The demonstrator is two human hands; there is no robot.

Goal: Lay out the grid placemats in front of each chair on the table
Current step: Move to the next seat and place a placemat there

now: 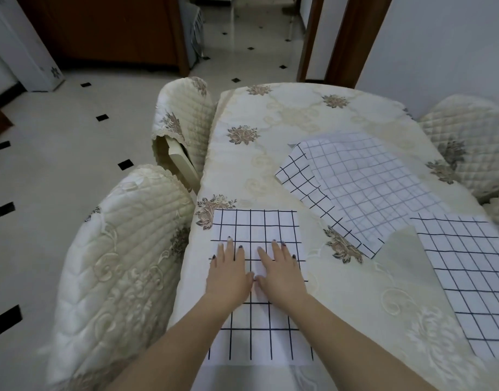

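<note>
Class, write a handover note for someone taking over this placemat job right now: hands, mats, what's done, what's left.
Left hand and right hand: open, flat on the near-left placemat; no grip.
That mat lies square beside the near left chair: looks done.
Right placemat lies by the right edge, slightly askew.
Rumpled mat pile sits mid-table, not laid out.
Left: spread the pile before the far left chair and far right chair; straighten the right one.

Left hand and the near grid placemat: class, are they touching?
Touching. The head view shows the left hand lying flat on the near grid placemat.
</note>
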